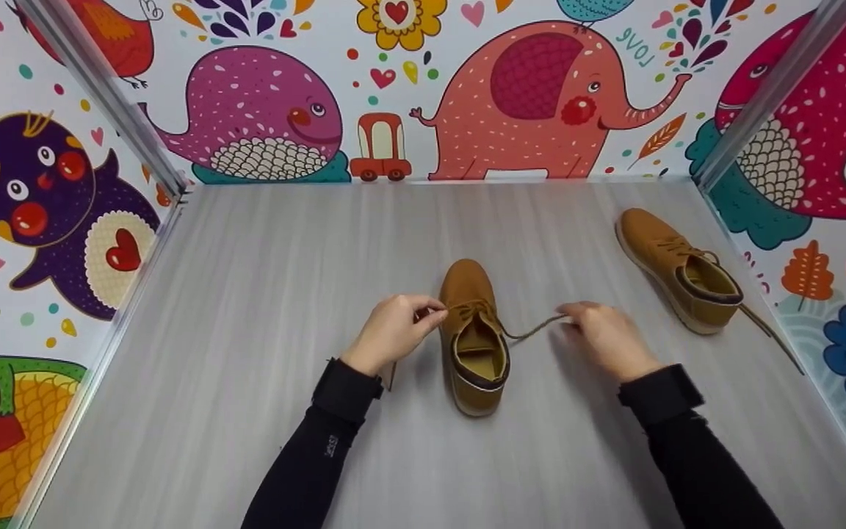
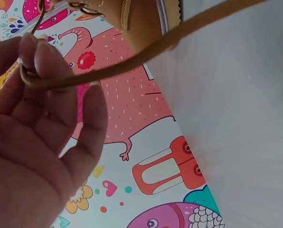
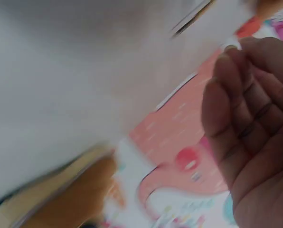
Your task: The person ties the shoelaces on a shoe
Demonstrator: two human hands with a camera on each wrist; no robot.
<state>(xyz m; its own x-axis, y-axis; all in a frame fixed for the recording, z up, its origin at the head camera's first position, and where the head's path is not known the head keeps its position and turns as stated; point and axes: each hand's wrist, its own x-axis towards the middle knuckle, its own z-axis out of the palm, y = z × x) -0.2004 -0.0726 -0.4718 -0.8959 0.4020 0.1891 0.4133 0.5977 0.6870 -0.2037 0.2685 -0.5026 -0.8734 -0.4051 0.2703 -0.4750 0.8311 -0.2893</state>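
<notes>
A tan lace-up shoe [image 1: 476,338] stands upright on the floor, its toe away from me. My left hand [image 1: 399,329] pinches one end of its brown shoelace [image 2: 108,71], which bends around the fingertips and trails off in the left wrist view. My right hand [image 1: 603,334] is to the shoe's right, close to the other shoelace end [image 1: 540,325]. In the right wrist view, a free lace tip [image 3: 182,31] shows apart from the right hand's loosely bent fingers [image 3: 216,107], with nothing visible between them. That view is blurred.
A matching shoe [image 1: 676,272] stands at the right, its loose lace [image 1: 772,338] trailing toward the right wall. Cartoon-printed walls [image 1: 408,88] border the grey floor [image 1: 283,294] at the back and both sides, with metal rails [image 1: 114,92] at the corners.
</notes>
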